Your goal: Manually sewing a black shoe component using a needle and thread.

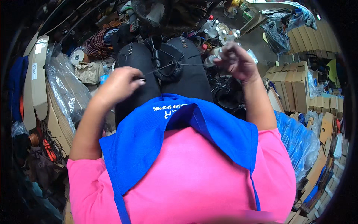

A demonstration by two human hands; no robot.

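Observation:
Between my knees rests a black item [169, 72] with a padded, curved rim and a strap; I cannot make out its exact kind. A thin dark thread [194, 65] crosses over it, stretched between both hands. My left hand [125, 83] is closed over my left thigh, fingers pinched on the thread's left end. Something small and pale shows at its fingertips. Raised to the right of my right knee, my right hand [238, 62] is curled, its fingertips pinching the other end. A blue apron [138, 156] lies over my lap.
Several plastic bottles [213, 31] stand beyond my right knee. Flattened cardboard [37, 82] and clear plastic sheeting [65, 84] lean at the left, near a white roll [77, 56]. Stacked cardboard [294, 87] and a blue plastic-wrapped bundle [294, 138] crowd the right side.

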